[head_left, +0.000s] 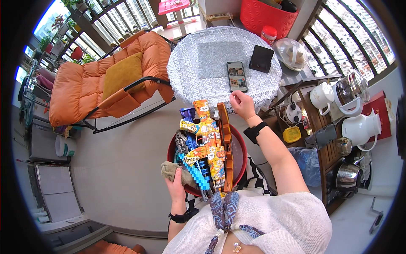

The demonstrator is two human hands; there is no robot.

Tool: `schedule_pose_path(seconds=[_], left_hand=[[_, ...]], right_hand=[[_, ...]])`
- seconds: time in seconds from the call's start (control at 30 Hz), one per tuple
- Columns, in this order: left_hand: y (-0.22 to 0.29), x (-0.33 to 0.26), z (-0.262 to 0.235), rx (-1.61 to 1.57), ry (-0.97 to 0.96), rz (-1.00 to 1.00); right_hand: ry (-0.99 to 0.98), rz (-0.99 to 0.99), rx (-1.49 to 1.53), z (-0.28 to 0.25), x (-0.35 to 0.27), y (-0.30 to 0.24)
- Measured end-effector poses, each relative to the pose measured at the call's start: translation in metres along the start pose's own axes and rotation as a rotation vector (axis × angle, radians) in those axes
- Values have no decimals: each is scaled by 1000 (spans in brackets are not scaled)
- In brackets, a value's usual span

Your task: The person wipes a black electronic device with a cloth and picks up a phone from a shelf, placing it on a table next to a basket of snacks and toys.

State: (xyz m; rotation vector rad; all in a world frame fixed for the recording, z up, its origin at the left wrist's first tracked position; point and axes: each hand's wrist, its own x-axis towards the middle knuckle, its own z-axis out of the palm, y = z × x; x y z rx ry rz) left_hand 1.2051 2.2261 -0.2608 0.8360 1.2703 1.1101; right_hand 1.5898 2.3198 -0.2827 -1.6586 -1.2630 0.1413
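My left hand [176, 188] is closed around a crumpled grey-brown cloth [170, 170] at the left rim of a red tub [242, 163]. Standing in the tub are several toys: a yellow-orange comic-print toy gun [210, 148], a blue pixel-patterned toy [195, 172], a brown toy piece [228, 163] and a dark blue-purple one [187, 114]. My right hand [242, 105] is curled at the near edge of the round table, just below a phone [237, 76] with its screen lit. Nothing shows between its fingers. I cannot tell whether it touches the phone.
A lace-covered round table [186, 63] bears a grey mat [220, 59] and a black stand [261, 58]. An orange padded lounge chair [80, 84] is at the left. Right, a wooden shelf [325, 158] carries white jugs [358, 130] and a steel kettle [349, 178].
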Motion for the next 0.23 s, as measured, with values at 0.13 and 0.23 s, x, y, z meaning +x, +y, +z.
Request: schedule_pose_path(seconds=[0.13,0.23], left_hand=[[-4,1,-4,-3,9,-1],[-3,1,-3,4,0,12]], right_hand=[[119,66,-82,-7,31,-16],[163,-25,-434,-2,65,-4]])
